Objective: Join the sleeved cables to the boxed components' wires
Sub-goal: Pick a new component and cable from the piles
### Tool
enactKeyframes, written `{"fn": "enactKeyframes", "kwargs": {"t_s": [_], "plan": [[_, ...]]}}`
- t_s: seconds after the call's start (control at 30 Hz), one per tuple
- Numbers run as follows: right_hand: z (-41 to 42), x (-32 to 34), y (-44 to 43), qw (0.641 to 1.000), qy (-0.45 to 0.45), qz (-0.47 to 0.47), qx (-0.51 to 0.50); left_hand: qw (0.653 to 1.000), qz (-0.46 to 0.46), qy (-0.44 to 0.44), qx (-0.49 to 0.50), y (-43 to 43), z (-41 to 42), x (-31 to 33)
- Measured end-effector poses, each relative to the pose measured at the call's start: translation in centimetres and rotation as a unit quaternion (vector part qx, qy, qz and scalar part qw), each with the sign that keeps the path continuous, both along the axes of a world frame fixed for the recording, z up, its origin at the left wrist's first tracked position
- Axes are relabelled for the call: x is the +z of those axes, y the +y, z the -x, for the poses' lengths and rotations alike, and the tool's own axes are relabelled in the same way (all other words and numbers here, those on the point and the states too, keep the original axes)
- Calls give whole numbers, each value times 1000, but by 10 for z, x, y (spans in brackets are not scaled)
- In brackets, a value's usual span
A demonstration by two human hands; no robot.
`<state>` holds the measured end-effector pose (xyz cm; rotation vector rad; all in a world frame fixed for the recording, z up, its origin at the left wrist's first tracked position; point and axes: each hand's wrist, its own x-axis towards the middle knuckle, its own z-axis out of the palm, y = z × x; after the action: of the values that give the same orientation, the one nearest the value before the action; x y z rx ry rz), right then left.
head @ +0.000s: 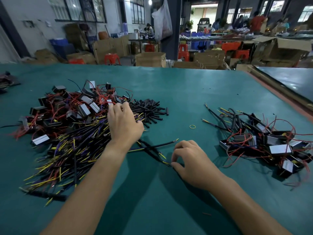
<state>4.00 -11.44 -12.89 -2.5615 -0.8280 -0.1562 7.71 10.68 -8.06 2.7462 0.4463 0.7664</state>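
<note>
Your left hand (pixel 124 122) covers seam between boxed components (pixel 84 107) and sleeved cables (pixel 72 146). Fingertips (pixel 111 109) sunk among wires: gripping or only touching, cannot tell.

Your right hand (pixel 191 160) pinches at tip of loose cable (pixel 152 154); which core it holds too small to tell.

Near end of cable pile blurred.

Dark bundle (pixel 6 82) cut by left edge.

Right pile (pixel 271 146): joints too small to judge, red wires run off right edge.

Red scrap (pixel 206 214) on green mat (pixel 186 92): too small to identify.

Even overhead light, soft arm shadows on the green table (pixel 186 92), wide-angle bending at blurred edges.
</note>
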Motion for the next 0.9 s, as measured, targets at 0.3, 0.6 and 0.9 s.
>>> {"fn": "enactKeyframes", "kwargs": {"t_s": [0.3,0.6,0.9], "plan": [[-1,3,8,998,-12,-61,-30,993,-75,91,31,30,9,-21],[-1,2,8,997,7,-65,-46,1000,10,6,3,49,-2,28],[1,5,10,998,29,-57,-30,947,-24,308,84,147,-56,41]]}}
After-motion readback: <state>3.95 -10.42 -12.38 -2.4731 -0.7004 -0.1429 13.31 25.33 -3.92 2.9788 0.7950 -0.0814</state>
